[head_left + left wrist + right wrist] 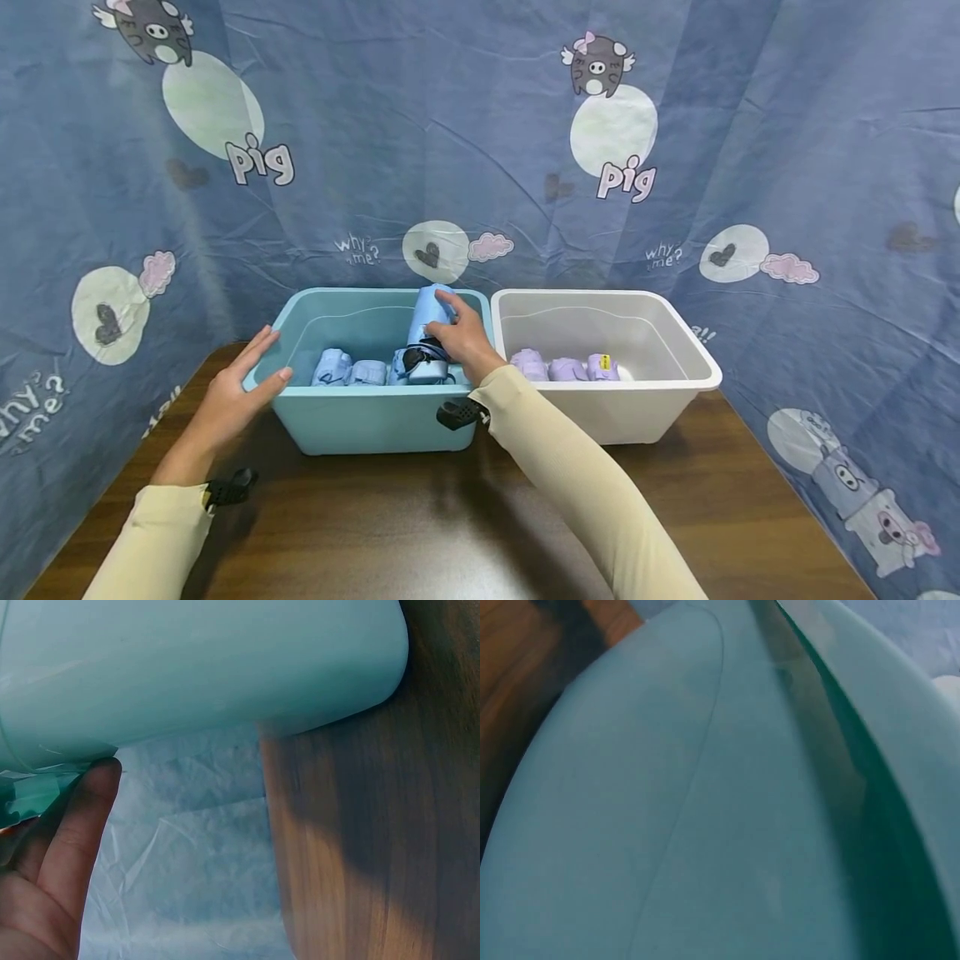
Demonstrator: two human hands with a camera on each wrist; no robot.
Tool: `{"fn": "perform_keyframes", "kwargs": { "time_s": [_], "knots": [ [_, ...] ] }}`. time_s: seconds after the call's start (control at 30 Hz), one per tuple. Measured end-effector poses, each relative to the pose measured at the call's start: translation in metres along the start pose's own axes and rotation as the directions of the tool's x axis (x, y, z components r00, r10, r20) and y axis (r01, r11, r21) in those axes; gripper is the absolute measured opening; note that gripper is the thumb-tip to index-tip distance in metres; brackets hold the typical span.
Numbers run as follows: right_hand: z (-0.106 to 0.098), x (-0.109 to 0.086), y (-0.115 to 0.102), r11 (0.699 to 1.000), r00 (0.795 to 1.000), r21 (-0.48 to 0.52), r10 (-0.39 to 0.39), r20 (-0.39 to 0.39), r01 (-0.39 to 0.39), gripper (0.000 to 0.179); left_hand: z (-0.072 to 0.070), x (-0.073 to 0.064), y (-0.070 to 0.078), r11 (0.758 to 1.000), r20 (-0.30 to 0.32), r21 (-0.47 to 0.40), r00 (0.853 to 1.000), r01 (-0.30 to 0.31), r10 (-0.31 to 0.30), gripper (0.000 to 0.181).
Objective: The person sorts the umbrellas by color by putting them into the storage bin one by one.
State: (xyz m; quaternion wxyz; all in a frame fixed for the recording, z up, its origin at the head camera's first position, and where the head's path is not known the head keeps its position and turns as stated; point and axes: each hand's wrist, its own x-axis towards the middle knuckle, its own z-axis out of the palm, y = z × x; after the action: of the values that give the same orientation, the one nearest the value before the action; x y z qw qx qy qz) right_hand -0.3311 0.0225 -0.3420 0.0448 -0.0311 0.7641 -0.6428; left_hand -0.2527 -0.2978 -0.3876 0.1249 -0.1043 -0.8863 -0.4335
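In the head view my right hand reaches over the front rim of a teal bin, thumb and index finger on either side of a light blue roll. This roll stands upright near the bin's right end. At its foot lies a black strap or cord bundle, its kind unclear. Several smaller blue rolls sit along the bin's front wall. My left hand rests its extended fingers against the left rim; the left wrist view shows a finger at the rim's underside. Only the bin wall fills the right wrist view.
A white bin stands right beside the teal one, with several purple rolls inside; one bears a yellow label. Both bins stand on a brown wooden table. A blue printed curtain hangs behind and around the table.
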Motion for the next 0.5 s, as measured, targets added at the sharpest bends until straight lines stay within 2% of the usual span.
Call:
{"fn": "perform_keyframes", "kwargs": {
  "time_s": [0.27, 0.5],
  "knots": [
    [0.0022, 0.0018, 0.0008, 0.998, 0.999, -0.052, 0.031, -0.014, -0.032, 0.064, -0.0007, -0.0012, 0.0026, 1.0, 0.002, -0.004, 1.0, -0.011, 0.011, 0.07],
    [0.0054, 0.0027, 0.0007, 0.987, 1.0, -0.159, -0.003, -0.005, 0.002, 0.06, -0.0032, -0.0003, -0.0007, 1.0, -0.004, -0.006, 1.0, 0.0, 0.0, 0.07]
  ]
}}
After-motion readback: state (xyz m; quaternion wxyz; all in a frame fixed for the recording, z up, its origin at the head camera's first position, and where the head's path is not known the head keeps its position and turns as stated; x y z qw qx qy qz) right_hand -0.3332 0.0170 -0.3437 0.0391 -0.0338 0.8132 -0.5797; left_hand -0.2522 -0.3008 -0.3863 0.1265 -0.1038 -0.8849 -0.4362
